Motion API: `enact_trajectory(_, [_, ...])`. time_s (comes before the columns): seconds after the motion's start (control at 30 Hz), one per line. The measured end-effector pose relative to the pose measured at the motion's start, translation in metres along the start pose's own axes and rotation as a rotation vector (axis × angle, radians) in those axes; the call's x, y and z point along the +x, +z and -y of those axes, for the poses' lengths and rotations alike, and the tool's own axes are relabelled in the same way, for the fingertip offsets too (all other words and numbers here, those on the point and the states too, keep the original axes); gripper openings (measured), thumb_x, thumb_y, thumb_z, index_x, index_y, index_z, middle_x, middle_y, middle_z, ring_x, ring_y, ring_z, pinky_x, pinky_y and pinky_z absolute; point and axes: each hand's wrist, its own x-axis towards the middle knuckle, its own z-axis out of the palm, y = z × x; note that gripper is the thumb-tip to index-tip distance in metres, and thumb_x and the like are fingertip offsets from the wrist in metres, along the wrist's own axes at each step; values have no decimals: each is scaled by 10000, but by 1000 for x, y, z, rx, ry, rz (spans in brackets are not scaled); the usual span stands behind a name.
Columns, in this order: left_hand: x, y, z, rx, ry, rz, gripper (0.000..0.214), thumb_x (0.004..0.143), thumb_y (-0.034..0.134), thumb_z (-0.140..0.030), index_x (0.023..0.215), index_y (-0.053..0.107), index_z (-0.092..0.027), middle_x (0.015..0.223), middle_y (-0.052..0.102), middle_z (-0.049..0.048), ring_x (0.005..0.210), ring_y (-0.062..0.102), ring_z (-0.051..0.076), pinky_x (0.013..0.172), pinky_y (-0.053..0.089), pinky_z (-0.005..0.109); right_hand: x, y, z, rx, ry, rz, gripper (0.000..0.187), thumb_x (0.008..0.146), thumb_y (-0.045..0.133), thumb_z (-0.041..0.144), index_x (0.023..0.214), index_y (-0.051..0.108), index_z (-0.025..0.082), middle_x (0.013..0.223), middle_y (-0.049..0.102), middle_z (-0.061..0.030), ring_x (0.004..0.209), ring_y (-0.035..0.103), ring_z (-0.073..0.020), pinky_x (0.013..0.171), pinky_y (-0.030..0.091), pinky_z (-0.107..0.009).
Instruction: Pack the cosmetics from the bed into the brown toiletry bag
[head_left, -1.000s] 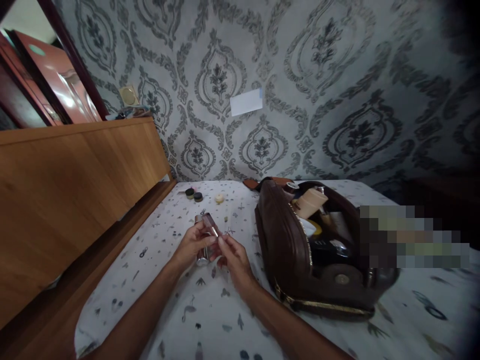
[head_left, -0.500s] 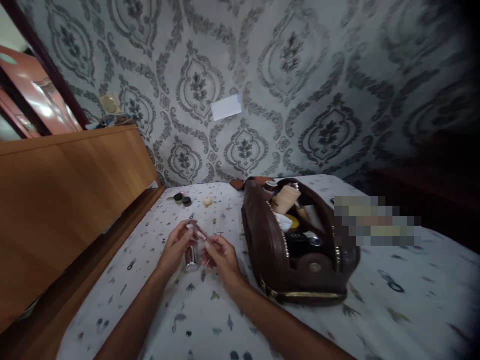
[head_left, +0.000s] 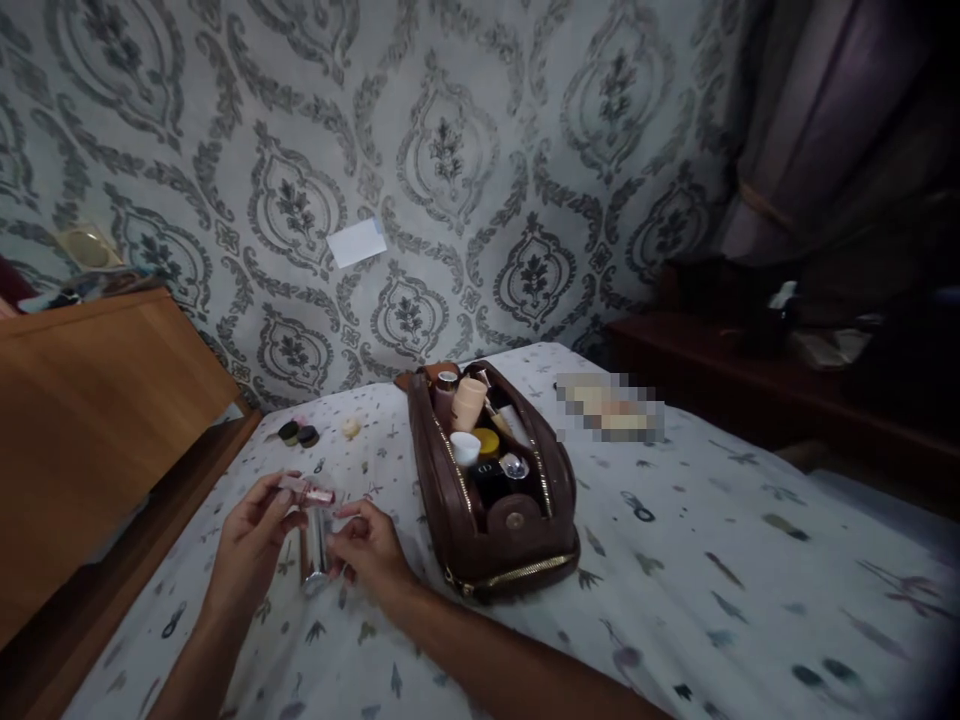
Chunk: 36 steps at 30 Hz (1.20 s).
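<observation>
My left hand (head_left: 259,525) is closed, with thumb and fingers pinching a small pink lip gloss tube (head_left: 309,491) held sideways. Its right end points at my right hand (head_left: 367,550), whose index finger and thumb are apart just beyond the tube. A shiny silver cylinder (head_left: 316,555) lies on the bedsheet below the tube, close to my right fingertips. To the right stands an unzipped brown cosmetic bag (head_left: 480,545). Inside it are a beige bottle (head_left: 469,402), a white-capped container (head_left: 465,449), a yellow lid (head_left: 487,442) and other cosmetics.
Two small dark jars (head_left: 298,434) and a cream-coloured jar (head_left: 350,428) sit on the patterned sheet (head_left: 660,600) beyond my hands. A wooden panel (head_left: 112,400) borders the left side. Patterned wallpaper rises behind. A blurred-out item (head_left: 611,406) lies right of the bag.
My view has turned right, so everything sits further left. The fingers of my right hand have come away from the tube's end, while my left hand keeps its pinch.
</observation>
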Motion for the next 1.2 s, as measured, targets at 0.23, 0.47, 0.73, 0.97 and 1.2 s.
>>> enact_trajectory(0.23, [-2, 34, -29, 150, 138, 129, 389, 785, 729, -395, 1101, 627, -193, 887, 675, 29, 671, 603, 141, 630, 507, 239, 1, 1, -1, -54, 41, 46, 363, 612, 749, 368, 848, 543, 186, 540, 516, 110, 379, 509, -69, 378, 308, -177])
enact_trajectory(0.47, [-3, 92, -76, 338, 347, 160, 335, 786, 709, -367, 1065, 650, -192, 843, 677, 26, 671, 590, 151, 612, 497, 239, 1, 2, -5, -98, 51, 32, 305, 621, 718, 321, 840, 561, 179, 579, 522, 98, 389, 509, -61, 381, 292, -171])
enact_trajectory(0.73, [11, 148, -90, 552, 543, 325, 280, 787, 682, -356, 1015, 681, -193, 908, 693, 39, 838, 628, 201, 745, 492, 276, 1, 2, -5, -104, 45, 19, 230, 654, 699, 239, 825, 555, 185, 546, 532, 93, 386, 505, -69, 368, 304, -155])
enact_trajectory(0.97, [10, 177, -86, 829, 751, 578, 186, 901, 579, -274, 1069, 643, -226, 985, 693, 25, 863, 616, 179, 780, 446, 272, 0, 2, -1, -122, 42, 46, 227, 679, 724, 295, 796, 576, 169, 540, 528, 83, 384, 492, -69, 387, 329, -166])
enact_trajectory(1.2, [9, 189, -82, 999, 741, 718, 163, 937, 517, -253, 1071, 606, -230, 954, 659, 36, 895, 601, 207, 778, 439, 305, -4, 1, 7, -212, 76, 19, 170, 692, 703, 275, 776, 607, 164, 495, 521, 70, 395, 462, -88, 398, 322, -188])
